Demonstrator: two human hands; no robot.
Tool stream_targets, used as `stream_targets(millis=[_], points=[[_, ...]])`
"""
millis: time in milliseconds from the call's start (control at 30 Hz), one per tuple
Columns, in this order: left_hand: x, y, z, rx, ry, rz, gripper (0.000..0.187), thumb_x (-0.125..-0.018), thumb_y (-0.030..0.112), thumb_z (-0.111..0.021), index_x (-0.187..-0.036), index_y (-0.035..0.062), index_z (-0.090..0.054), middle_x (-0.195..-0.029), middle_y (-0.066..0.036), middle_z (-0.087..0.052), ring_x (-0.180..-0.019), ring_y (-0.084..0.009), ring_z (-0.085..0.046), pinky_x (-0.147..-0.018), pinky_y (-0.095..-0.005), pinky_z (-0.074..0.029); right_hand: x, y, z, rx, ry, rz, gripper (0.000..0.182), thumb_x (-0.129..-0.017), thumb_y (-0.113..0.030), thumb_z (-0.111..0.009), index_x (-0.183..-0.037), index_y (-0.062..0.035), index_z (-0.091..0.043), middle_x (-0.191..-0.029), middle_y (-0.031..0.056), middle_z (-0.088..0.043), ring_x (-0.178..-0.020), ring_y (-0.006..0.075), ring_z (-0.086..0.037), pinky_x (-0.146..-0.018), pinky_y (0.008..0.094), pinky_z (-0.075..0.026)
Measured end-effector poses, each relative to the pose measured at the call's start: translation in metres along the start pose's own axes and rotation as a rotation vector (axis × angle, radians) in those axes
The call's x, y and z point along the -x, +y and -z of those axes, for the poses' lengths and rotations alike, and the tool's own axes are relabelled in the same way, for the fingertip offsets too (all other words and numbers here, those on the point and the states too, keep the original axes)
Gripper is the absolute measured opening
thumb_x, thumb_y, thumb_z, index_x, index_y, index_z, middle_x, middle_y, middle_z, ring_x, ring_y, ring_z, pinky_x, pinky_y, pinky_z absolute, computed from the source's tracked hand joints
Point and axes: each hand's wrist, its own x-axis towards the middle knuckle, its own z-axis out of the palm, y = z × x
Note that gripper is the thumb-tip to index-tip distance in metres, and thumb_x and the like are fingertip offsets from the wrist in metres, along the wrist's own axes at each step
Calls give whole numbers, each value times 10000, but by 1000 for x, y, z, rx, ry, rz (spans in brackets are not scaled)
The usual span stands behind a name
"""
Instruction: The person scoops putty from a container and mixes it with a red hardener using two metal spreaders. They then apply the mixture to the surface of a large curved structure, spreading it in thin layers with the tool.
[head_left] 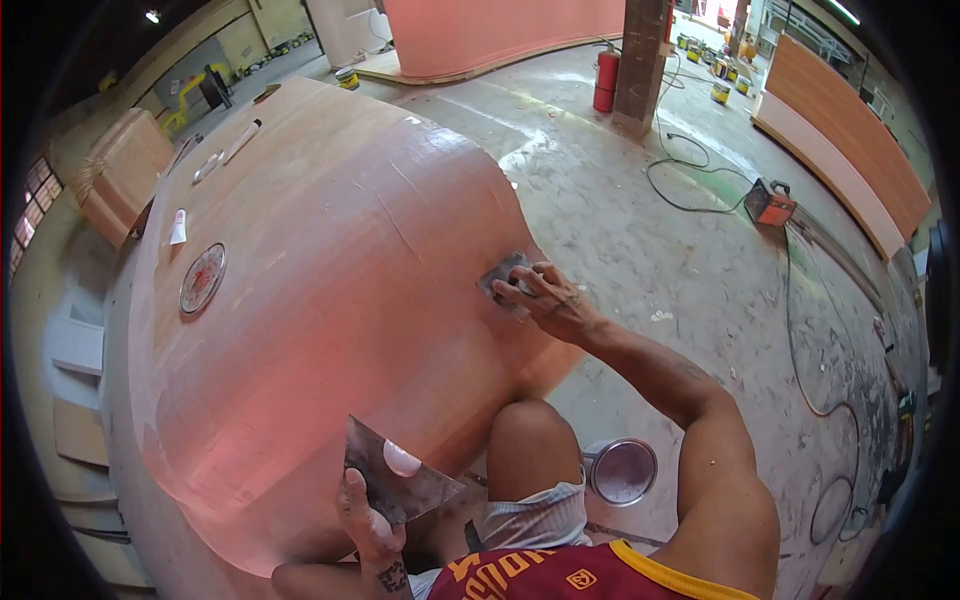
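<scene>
My right hand [552, 300] grips a grey putty spreader [497, 276], pressed against the curved edge of a large pinkish panel [340, 300]. Thin raised streaks run across the panel's upper surface. Low in front of me, my left hand [368, 520] holds a flat metal putty plate [385, 488] by its edge. On the plate sits a pale pink dollop of filler [401, 458]. Beside my knee stands an open can [623, 472] with pinkish filler inside. A round, smeared lid [203, 280] and a white tube [178, 226] lie on the panel's left part.
A fire extinguisher [605, 80] stands by a pillar [640, 70]. To the right, an orange machine [769, 202] sits on the floor with cables [790, 330] trailing from it. A curved wooden panel [850, 130] stands behind it. Several cans [720, 90] stand farther back.
</scene>
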Motion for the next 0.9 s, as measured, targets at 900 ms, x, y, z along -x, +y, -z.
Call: stream_targets(millis=[900], points=[[-28, -14, -47, 594, -345, 226, 458, -1097, 418, -513, -1407, 83, -552, -1325, -79, -668, -1230, -231, -643, -1064, -427, -526, 13, -207, 135, -1333, 564, -57, 259, -1057, -100, -524, -1311, -51, -534, -1298, 207, -539, -1106, 270, -605, -946, 381, -510]])
